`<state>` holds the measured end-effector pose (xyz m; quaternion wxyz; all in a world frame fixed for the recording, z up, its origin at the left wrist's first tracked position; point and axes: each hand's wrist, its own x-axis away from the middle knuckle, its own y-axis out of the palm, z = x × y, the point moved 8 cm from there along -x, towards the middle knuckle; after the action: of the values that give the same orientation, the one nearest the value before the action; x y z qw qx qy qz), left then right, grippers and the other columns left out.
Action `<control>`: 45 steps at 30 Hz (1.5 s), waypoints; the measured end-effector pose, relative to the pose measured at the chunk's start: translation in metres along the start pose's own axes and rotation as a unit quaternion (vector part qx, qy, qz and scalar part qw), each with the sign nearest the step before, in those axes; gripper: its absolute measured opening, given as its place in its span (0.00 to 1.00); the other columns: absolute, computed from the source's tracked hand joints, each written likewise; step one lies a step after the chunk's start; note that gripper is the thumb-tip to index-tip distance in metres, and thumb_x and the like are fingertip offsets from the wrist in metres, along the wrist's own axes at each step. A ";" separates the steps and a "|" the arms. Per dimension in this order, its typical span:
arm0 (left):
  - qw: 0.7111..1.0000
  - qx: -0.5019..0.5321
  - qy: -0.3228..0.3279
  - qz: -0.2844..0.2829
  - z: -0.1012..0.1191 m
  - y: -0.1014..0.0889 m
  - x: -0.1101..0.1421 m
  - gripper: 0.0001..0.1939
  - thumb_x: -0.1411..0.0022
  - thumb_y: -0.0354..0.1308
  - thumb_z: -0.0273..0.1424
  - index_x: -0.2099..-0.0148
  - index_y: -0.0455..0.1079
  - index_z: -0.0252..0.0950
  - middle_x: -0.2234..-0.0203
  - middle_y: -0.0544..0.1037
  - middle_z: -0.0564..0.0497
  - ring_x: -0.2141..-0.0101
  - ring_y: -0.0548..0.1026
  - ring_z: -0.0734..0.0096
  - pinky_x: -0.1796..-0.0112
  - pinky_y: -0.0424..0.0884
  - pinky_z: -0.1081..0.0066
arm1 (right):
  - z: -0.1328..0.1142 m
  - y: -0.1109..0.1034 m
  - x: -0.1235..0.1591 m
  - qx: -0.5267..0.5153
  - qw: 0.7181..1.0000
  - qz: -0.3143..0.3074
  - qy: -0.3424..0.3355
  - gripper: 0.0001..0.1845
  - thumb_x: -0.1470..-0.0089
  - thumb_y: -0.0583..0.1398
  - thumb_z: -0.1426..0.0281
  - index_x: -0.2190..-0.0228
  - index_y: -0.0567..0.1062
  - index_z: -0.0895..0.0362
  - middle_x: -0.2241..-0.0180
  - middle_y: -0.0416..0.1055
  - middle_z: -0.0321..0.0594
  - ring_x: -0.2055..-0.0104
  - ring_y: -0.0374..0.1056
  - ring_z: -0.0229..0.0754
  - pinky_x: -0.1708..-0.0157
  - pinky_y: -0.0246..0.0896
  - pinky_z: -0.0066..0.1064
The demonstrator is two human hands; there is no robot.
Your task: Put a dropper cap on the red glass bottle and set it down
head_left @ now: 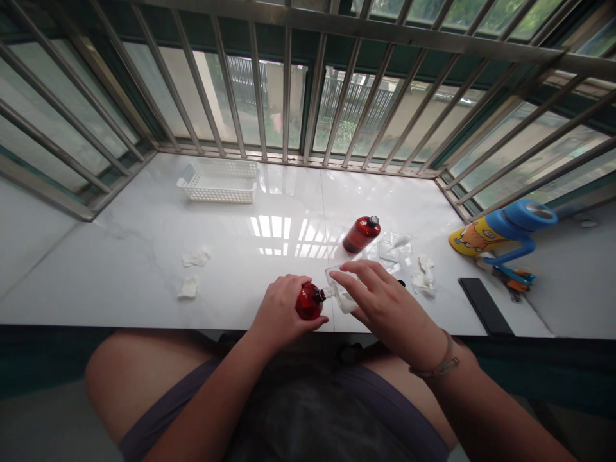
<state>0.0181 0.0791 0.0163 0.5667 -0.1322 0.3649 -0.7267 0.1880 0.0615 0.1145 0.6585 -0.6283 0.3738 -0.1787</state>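
My left hand [282,311] is wrapped round a small red bottle [308,301], tipped sideways so its neck points right. The neck meets a small clear plastic cup [341,290], which my right hand [385,305] pinches at its rim with thumb and fingers. Both sit just above the near edge of the white marble sill [144,256]. A second red bottle [360,233] with a dark cap lies tilted on the sill behind them.
A white slotted basket [219,181] stands at the back left. Crumpled tissues [196,258] lie on the left and white scraps [424,276] and clear wrappers [397,246] on the right. A blue-and-yellow flask [500,231] and a black slab [484,305] are at the right. Window bars [289,96] enclose the back.
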 end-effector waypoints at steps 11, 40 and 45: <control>1.000 -0.004 0.001 0.004 0.000 -0.001 -0.001 0.40 0.49 0.83 0.44 0.40 0.68 0.43 0.49 0.80 0.47 0.49 0.77 0.50 0.46 0.74 0.49 | -0.005 -0.004 -0.002 0.007 1.000 0.011 -0.014 0.30 0.38 0.61 0.83 0.36 0.69 0.60 0.43 0.71 0.54 0.42 0.67 0.59 0.40 0.74 0.56; 1.000 0.004 -0.005 0.000 -0.001 -0.001 -0.001 0.40 0.49 0.82 0.43 0.40 0.68 0.42 0.48 0.80 0.47 0.49 0.76 0.50 0.45 0.74 0.49 | -0.004 -0.007 -0.003 0.063 0.998 0.012 -0.020 0.29 0.36 0.62 0.81 0.35 0.69 0.57 0.40 0.72 0.52 0.40 0.68 0.58 0.46 0.72 0.51; 1.000 0.006 -0.008 0.000 -0.002 -0.001 -0.001 0.40 0.49 0.82 0.43 0.40 0.68 0.43 0.49 0.80 0.47 0.49 0.77 0.50 0.45 0.74 0.49 | -0.005 -0.009 -0.003 0.063 0.998 0.018 -0.024 0.29 0.36 0.61 0.82 0.35 0.69 0.56 0.40 0.73 0.51 0.39 0.68 0.58 0.46 0.72 0.50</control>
<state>0.0165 0.0807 0.0162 0.5707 -0.1347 0.3564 -0.7274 0.1840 0.0588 0.1244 0.7088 -0.5830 0.3566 -0.1748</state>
